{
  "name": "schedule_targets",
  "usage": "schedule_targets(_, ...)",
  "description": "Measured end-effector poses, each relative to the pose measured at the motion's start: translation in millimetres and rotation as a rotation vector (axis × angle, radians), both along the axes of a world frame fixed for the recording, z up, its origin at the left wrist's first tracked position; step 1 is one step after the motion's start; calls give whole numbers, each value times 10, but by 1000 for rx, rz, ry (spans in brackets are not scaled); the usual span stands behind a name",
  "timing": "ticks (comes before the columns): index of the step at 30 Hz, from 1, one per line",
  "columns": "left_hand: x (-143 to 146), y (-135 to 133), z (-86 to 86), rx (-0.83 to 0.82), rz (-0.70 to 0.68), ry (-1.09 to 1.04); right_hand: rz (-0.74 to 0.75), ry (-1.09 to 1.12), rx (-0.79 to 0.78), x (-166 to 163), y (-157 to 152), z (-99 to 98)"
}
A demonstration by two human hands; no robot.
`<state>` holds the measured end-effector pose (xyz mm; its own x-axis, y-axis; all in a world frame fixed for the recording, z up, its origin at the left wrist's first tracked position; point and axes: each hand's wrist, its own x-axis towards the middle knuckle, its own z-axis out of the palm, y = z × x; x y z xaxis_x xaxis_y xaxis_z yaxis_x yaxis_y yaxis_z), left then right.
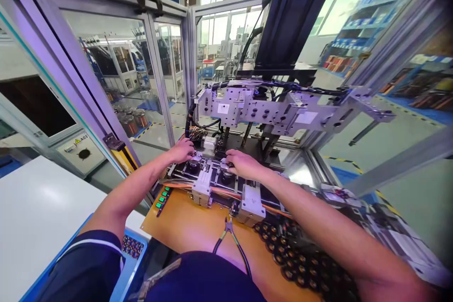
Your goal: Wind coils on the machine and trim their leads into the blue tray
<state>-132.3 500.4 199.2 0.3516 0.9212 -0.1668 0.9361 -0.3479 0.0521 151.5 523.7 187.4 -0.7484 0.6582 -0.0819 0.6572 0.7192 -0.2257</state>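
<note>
Your forearms point(143, 181) reach forward from either side over a machine point(202, 188). Your left hand point(181, 151) is palm-down, fingers curled at one round metal part point(195, 162); your right hand point(242, 164) lies flatter, thumb and fingertips at the second round metal part point(225, 165). Whether either grips, I cannot tell. Glass panels point(111, 37) rise beyond your left hand. On the orange tabletop point(191, 229), pliers point(228, 226) lie nearer you than your right hand. Left of your left hand, a cabinet point(95, 156) reads "A01".

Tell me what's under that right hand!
A round metal piece shows partly under the right hand. The hand covers the rest, so I can't tell what else is there.
</note>
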Motion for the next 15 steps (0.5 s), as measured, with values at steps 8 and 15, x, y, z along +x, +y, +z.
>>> schedule_targets(8,-35,96,-68,-112,-60,44,38,-13,-54,35,98,-126)
schedule_targets(15,-46,125,-82,-102,-60,11,58,-4,-89,60,112,-237)
